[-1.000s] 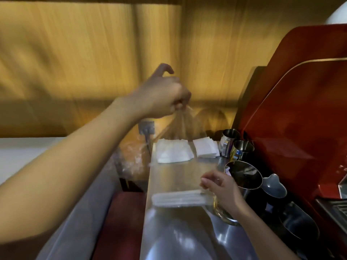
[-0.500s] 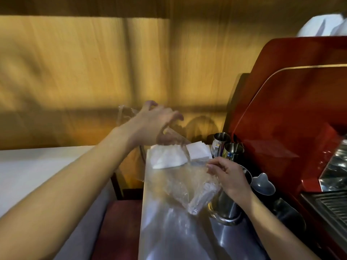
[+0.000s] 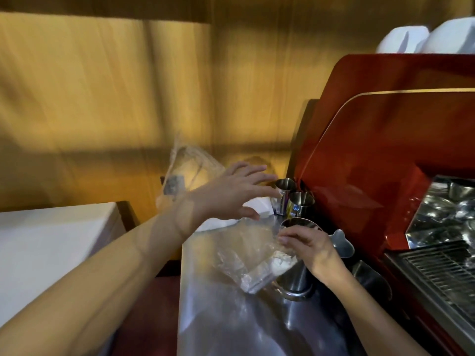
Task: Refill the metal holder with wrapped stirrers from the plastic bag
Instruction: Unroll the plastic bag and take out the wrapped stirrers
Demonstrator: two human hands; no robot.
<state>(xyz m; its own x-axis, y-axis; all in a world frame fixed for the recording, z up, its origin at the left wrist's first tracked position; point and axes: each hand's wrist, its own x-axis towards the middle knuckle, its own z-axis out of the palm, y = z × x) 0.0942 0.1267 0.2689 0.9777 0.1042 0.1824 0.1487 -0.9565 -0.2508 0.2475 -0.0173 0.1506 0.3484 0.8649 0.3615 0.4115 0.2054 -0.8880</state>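
A crumpled clear plastic bag (image 3: pixel 244 260) lies on the steel counter (image 3: pixel 231 325), with a white bundle of wrapped stirrers (image 3: pixel 281 263) in its right end. My right hand (image 3: pixel 308 246) pinches that end of the bag against a large metal jug (image 3: pixel 295 280). My left hand (image 3: pixel 239 192) hovers above the bag with fingers spread and empty, its fingertips close to two small metal cups (image 3: pixel 285 187) (image 3: pixel 302 201) at the back. Which vessel is the holder I cannot tell. The picture is blurred.
A red espresso machine (image 3: pixel 372 163) fills the right side, with its drip grate (image 3: pixel 437 268) in front. White napkins (image 3: pixel 257 205) lie under my left hand. Another plastic bag (image 3: pixel 187 170) stands at the back. A small pitcher (image 3: pixel 343 244) sits beside the jug.
My left hand let go of the bag's top, dropped and moved right toward the small cups. The bag collapsed onto the counter. My right hand stayed by the jug.
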